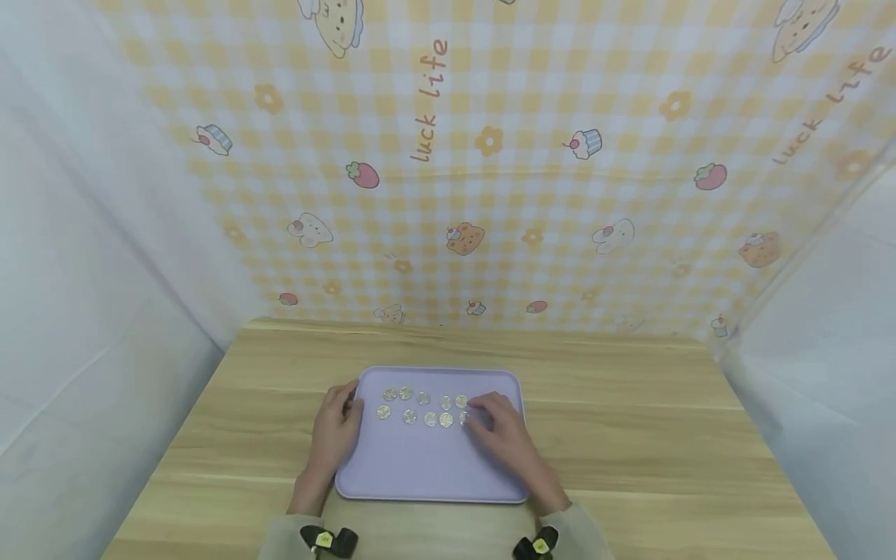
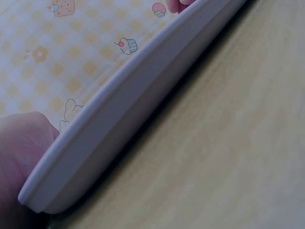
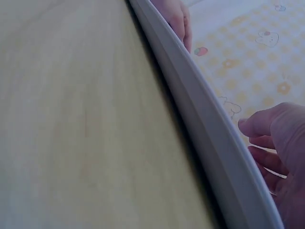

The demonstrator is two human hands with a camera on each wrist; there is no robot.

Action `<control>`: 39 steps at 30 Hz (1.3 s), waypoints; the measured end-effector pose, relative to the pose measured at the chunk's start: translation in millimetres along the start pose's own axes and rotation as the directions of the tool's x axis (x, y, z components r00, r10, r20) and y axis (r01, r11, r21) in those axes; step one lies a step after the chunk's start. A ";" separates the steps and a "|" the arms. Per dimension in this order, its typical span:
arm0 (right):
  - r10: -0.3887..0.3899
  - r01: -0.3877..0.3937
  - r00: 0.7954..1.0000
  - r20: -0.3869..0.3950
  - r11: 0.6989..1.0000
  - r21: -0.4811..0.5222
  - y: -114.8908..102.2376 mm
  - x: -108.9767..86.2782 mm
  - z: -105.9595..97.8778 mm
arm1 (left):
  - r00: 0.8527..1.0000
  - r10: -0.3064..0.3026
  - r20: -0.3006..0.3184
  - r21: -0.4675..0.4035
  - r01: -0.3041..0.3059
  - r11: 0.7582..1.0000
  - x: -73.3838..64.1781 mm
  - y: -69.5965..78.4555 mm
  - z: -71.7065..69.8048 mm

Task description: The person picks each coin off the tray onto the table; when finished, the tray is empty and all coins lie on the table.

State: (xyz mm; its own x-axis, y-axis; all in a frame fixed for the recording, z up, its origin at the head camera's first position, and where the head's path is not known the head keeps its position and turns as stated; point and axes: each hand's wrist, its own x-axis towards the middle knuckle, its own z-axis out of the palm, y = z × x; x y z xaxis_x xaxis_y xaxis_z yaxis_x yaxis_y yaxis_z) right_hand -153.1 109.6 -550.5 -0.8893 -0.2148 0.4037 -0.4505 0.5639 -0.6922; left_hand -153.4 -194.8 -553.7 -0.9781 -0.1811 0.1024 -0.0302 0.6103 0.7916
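Observation:
A lilac rectangular tray lies on the wooden table, and several small, shiny coins are set out on it in two rough rows. At the tray's left edge my left hand holds the rim, thumb on the inner side and fingers on the outer. My right hand reaches over the right side of the tray. Its index finger is right at the last coin of the upper row, while the thumb partly covers the lower row's end coin. In the right wrist view the right hand's fingers are loosely bent and spread apart.
Wooden tabletop surrounds the tray. Behind it hangs a yellow checked cloth with cartoon prints, and white sheets flank both sides. The tray's front wall stands out in the left wrist view.

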 end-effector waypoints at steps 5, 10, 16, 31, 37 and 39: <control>0.013 -0.013 1.000 -0.019 1.000 -0.025 0.8 -1.5 12.8 | 1.000 0.008 -0.008 -0.009 -0.008 1.000 0.4 -0.5 0.9; -0.007 0.004 0.999 -0.043 0.999 -0.053 1.2 -3.7 17.4 | 1.000 0.014 -0.008 -0.007 -0.015 1.000 1.7 -2.4 2.1; 0.024 -0.025 1.000 -0.017 0.994 -0.102 -0.5 -5.1 17.4 | 1.000 0.008 -0.007 -0.003 -0.008 1.000 1.0 -3.3 1.6; 0.009 -0.029 0.997 -0.075 0.964 -0.263 -1.2 -3.2 15.5 | 1.000 0.002 -0.006 0.007 -0.002 1.000 2.1 -1.0 1.7; 0.113 -0.120 0.993 -0.044 0.969 -0.217 -1.2 -2.4 14.9 | 1.000 0.001 -0.003 0.000 -0.001 1.000 1.7 -1.9 1.9; 0.130 -0.135 0.991 -0.038 0.969 -0.208 -2.2 -2.3 14.5 | 1.000 0.001 -0.002 -0.005 -0.001 1.000 1.5 -2.2 2.0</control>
State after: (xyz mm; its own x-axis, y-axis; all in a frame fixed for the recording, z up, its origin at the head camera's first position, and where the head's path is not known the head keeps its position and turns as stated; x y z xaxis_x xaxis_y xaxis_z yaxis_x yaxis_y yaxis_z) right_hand -151.2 97.3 -558.6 -0.9368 -0.1094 0.3324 -0.2998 0.7409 -0.6009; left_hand -155.2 -194.9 -556.5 -0.9778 -0.1820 0.1039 -0.0284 0.6062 0.7948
